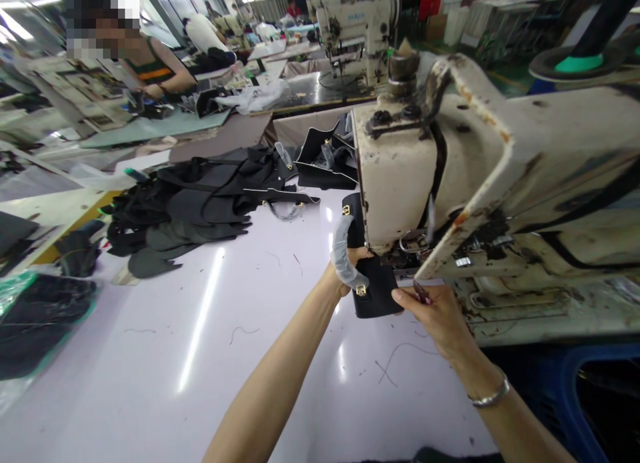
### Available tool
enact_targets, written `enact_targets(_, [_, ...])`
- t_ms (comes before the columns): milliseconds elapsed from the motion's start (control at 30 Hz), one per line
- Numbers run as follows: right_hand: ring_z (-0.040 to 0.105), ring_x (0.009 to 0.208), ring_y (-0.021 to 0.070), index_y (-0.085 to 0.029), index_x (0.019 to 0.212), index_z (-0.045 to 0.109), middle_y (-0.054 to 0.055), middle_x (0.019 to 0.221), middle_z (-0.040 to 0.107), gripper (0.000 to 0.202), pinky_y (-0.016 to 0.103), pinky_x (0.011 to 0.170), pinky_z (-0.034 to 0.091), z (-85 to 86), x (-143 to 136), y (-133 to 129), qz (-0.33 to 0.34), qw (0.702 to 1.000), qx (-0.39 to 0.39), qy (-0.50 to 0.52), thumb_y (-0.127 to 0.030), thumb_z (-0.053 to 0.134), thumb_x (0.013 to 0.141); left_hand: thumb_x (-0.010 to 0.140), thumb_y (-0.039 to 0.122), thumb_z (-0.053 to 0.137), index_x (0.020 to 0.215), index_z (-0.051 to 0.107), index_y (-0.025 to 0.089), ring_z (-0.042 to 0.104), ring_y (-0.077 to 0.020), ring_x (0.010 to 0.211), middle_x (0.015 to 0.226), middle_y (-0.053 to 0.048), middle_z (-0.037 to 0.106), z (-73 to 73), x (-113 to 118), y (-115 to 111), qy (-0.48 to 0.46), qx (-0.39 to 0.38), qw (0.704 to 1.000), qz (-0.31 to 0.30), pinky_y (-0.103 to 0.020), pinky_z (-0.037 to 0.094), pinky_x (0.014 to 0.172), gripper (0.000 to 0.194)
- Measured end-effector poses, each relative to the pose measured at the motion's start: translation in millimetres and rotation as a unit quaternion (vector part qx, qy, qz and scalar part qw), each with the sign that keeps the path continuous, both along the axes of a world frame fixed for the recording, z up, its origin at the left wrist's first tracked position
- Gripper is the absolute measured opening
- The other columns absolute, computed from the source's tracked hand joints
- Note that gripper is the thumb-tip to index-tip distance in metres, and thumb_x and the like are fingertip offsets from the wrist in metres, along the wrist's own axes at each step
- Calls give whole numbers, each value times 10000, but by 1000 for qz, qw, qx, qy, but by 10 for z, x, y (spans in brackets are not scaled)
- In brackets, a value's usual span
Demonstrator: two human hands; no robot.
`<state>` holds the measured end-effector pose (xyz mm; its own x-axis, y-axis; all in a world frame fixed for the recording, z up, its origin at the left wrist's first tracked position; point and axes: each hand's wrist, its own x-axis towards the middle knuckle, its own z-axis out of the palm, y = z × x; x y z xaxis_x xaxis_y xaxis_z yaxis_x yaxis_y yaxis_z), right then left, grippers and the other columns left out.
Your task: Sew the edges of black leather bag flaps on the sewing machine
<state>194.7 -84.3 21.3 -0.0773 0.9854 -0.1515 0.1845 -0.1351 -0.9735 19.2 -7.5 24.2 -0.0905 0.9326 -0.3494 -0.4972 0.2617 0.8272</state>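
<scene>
A black bag panel (377, 303) lies under the head of a sewing machine (400, 176). On it is a curved handle (344, 253) wrapped in clear plastic, fixed by gold-coloured buckles. My left hand (354, 263) grips the panel at its left side, partly hidden behind the handle. With thumb and fingers, my right hand (437, 313) pinches the panel's near right corner. A small dark red pointed tool (423, 292) also sits in my right hand; its kind is unclear.
Black cut pieces (195, 196) lie heaped at left on the white table (165, 343). More black bag parts (325, 160) rest behind the machine. A plastic-wrapped black bundle (45, 323) is at far left. Another person (160, 70) works beyond, and loose threads are scattered nearby.
</scene>
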Motion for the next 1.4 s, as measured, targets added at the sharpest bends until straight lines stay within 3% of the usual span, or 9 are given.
enact_targets(100, [333,531,119,-184,556,698,-37,503,376,380,278,542,277,-26,-28,-60,-22,1000,-20,-3,-440,722,836,639,326,889,837,784,201,743,-359,1083,920,-112,809,-77,-26,62,-17,35,997,-70,-419,637,877,256])
enact_targets(167, [321,515,115,-182,583,743,-34,496,392,384,277,525,252,-45,-56,-82,-33,999,-33,-1,-474,724,831,645,344,882,856,789,200,733,-379,1112,947,-126,810,-107,-47,97,-28,41,996,-78,-443,637,884,272])
enact_targets(367, [298,481,99,-186,543,731,-40,469,395,428,274,504,223,-65,-163,-55,-79,996,-48,14,-529,752,798,528,296,932,873,776,215,743,-401,1071,895,-110,809,-113,-95,180,-47,18,997,-57,-465,655,832,387])
enact_targets(500, [343,481,101,-187,537,719,-34,470,456,406,270,511,253,-98,-260,-18,-124,990,-48,48,-512,784,771,609,327,908,808,778,205,779,-337,893,846,-91,810,-98,-105,278,-57,-6,997,-60,-422,676,736,267])
enact_targets(667, [373,485,101,-181,534,712,-11,491,534,393,269,507,245,-164,-413,39,-183,975,-56,116,-505,812,734,625,148,846,751,763,160,754,-231,684,768,-66,798,-73,-125,390,-50,-48,995,-77,-308,660,633,150])
enact_targets(867, [241,456,77,-176,501,665,-59,438,382,444,261,469,177,-160,-597,85,-257,945,-83,185,-542,859,661,625,59,783,705,733,136,725,-201,622,717,-62,769,-41,-152,481,-57,-55,994,-76,-298,644,613,122])
enact_targets(1067, [257,482,74,-169,545,651,-27,544,483,477,264,476,201,-129,-798,60,-288,935,-82,189,-579,833,704,608,49,762,675,721,110,698,-177,560,670,-65,739,-32,-204,580,-48,-40,996,-68,-274,624,569,100])
enact_targets(1267, [211,518,88,-243,538,371,-77,540,256,605,267,466,178,-202,-918,59,-289,942,-92,142,-635,779,754,599,97,788,811,755,95,749,-237,670,768,-104,775,-83,-249,597,-27,-30,997,-61,-344,651,665,215])
enact_targets(1400, [206,511,82,-267,574,258,-82,549,232,666,262,452,184,-211,-993,81,-308,932,-77,174,-641,786,733,606,108,798,832,739,138,746,-217,641,752,-55,770,-107,-261,595,-20,-43,997,-53,-345,651,666,235])
